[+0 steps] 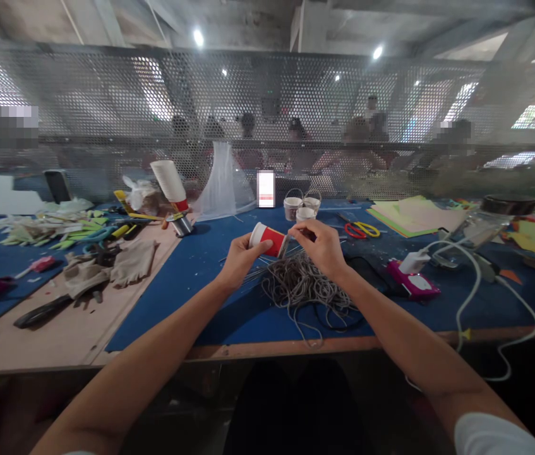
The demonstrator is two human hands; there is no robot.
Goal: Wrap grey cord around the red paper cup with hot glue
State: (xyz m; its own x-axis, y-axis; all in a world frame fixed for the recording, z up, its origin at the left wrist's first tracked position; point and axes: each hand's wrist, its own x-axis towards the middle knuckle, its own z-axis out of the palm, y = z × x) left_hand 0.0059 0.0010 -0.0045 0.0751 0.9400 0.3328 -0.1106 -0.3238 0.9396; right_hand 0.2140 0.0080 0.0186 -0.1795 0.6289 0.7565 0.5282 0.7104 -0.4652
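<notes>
A red-and-white paper cup lies tilted on its side in my left hand, with my thumb pressed across its wall. Close to the cup's right end, my right hand pinches with its fingertips. What sits between those fingertips is too small to make out. Below both hands a tangled heap of grey cord rests on the blue mat. Thin rods stick out to the left of the heap.
Behind stand a tilted stack of paper cups, small handled buckets and a lit phone. Scissors, coloured sheets and a magenta power strip with a white cable are right; gloves left. A perforated screen rises behind.
</notes>
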